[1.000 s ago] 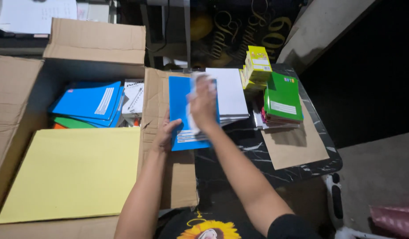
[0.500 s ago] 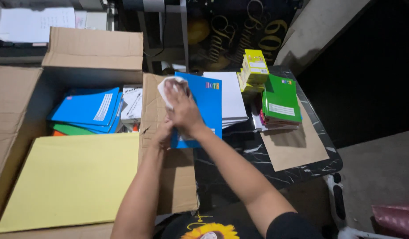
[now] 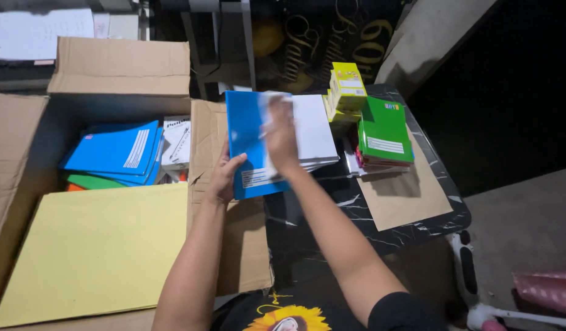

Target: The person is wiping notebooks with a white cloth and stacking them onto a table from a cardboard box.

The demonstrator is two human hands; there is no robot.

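A blue exercise book (image 3: 246, 142) stands tilted above the flap of a big cardboard box (image 3: 229, 245). My left hand (image 3: 223, 178) grips its lower left edge. My right hand (image 3: 279, 136) lies flat against its front cover, blurred with motion. Just behind the book lies a stack of white-covered books (image 3: 316, 130) on a dark marble-patterned table (image 3: 332, 214).
Inside the box lie a pile of blue and green exercise books (image 3: 117, 156), a white packet (image 3: 176, 144) and a large yellow sheet (image 3: 93, 248). On the table are green books (image 3: 384, 132), yellow small boxes (image 3: 347, 89) and a brown envelope (image 3: 405, 196).
My right hand swept left across the blue book's cover and has come back to the right. The book has been lifted a little and tilted up, with my left hand staying at its lower edge.
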